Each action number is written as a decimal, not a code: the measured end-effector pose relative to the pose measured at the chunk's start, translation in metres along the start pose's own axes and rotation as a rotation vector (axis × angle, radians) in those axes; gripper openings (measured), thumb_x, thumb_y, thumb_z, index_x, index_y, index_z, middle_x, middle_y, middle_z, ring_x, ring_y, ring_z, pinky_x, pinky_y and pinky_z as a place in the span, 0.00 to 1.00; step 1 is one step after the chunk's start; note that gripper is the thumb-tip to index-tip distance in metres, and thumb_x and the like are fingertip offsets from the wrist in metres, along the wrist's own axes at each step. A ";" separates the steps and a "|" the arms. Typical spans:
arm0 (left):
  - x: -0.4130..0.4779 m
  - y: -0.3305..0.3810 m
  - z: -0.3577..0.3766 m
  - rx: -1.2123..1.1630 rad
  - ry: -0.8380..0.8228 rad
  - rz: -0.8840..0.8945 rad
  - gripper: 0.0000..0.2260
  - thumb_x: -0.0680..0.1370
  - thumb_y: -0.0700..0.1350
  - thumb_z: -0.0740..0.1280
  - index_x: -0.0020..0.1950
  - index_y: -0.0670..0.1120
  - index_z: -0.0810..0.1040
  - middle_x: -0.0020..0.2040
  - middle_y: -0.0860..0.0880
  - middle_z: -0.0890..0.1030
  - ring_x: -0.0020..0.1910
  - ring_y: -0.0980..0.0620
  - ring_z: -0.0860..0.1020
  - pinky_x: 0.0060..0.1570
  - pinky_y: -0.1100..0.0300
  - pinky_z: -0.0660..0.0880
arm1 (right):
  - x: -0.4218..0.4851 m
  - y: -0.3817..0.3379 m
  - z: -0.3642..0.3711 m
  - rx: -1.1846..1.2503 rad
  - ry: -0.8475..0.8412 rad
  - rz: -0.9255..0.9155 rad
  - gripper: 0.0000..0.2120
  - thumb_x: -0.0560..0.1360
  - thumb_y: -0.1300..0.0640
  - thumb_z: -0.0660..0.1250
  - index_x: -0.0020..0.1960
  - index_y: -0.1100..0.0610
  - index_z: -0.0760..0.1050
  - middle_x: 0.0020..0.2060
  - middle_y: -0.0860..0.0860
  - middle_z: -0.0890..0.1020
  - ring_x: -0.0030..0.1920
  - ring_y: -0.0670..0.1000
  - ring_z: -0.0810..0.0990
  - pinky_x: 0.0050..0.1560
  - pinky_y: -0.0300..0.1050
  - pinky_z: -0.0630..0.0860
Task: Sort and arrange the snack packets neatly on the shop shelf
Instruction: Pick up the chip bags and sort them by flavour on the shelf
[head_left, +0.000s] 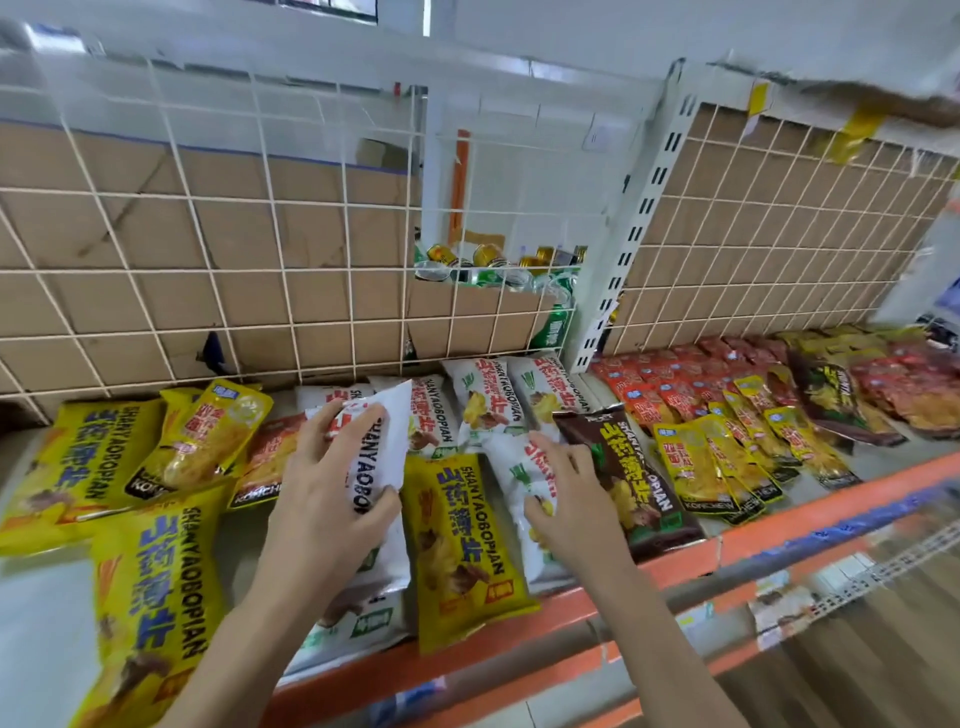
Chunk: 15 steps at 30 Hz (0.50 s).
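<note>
Head view: L hand (322, 483) grips a raised white packet (382, 441), thumb and fingers wrapped round it, top end tilted up. R hand (566, 493) is apart from L, fingers curled on a second white packet (514, 462) lying flat on the shelf (779, 525). Btwn the hands lies a yellow packet (457, 535). Just right of R hand is a brown packet (634, 483), then small yellow sachets (727, 457) farther right. Left of L hand are big yellow packets (156, 571). Wire grid (208, 234) stands behind the hands.
</note>
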<state>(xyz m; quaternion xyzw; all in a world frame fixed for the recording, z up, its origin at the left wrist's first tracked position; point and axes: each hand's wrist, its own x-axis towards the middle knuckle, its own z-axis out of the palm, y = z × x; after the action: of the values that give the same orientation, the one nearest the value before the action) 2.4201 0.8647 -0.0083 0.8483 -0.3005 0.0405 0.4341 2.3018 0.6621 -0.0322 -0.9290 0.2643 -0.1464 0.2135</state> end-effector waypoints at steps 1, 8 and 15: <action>0.001 0.000 0.001 -0.001 0.005 -0.010 0.29 0.70 0.41 0.71 0.69 0.55 0.68 0.71 0.52 0.61 0.68 0.48 0.64 0.58 0.52 0.69 | -0.001 0.002 0.003 -0.022 -0.022 0.005 0.29 0.73 0.55 0.63 0.71 0.45 0.58 0.59 0.50 0.65 0.36 0.50 0.70 0.34 0.41 0.65; 0.001 0.004 0.016 0.013 0.043 -0.065 0.29 0.70 0.40 0.72 0.69 0.55 0.68 0.72 0.52 0.60 0.69 0.48 0.62 0.58 0.51 0.67 | 0.004 0.007 0.009 -0.214 -0.154 -0.024 0.33 0.76 0.44 0.59 0.75 0.43 0.45 0.75 0.51 0.46 0.73 0.57 0.52 0.69 0.53 0.59; -0.010 0.016 0.030 0.068 0.093 -0.127 0.30 0.70 0.39 0.72 0.70 0.54 0.69 0.73 0.51 0.59 0.71 0.50 0.61 0.61 0.50 0.66 | 0.006 0.011 0.003 -0.192 -0.207 -0.084 0.37 0.71 0.29 0.42 0.75 0.43 0.41 0.76 0.50 0.43 0.75 0.54 0.46 0.71 0.54 0.54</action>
<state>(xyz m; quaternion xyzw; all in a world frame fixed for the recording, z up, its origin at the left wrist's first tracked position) 2.3975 0.8393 -0.0184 0.8772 -0.2238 0.0625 0.4202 2.3031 0.6516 -0.0391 -0.9656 0.2144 -0.0328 0.1433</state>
